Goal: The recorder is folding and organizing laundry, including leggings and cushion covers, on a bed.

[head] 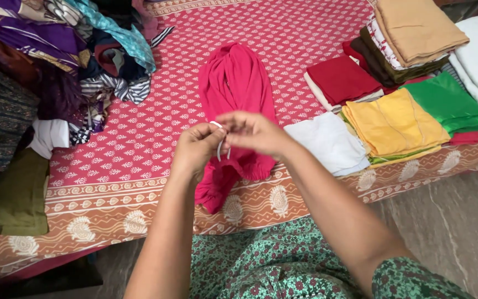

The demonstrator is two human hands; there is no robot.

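Both hands, left [195,148] and right [253,133], meet over the pink trousers [233,99] on the bedspread [139,166], fingertips pinched on a thin white cord [219,145]; being so short, it could probably slip from their grip and drop into the folds.

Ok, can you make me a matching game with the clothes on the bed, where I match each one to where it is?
Things:
1. pink garment
2. yellow folded cloth
3. messy clothes pile
4. tan folded cloth

Places:
A. far left of the bed
B. top of the tall stack, far right
C. middle, under the hands
D. beside the green cloth

Pairs: 1-C, 2-D, 3-A, 4-B
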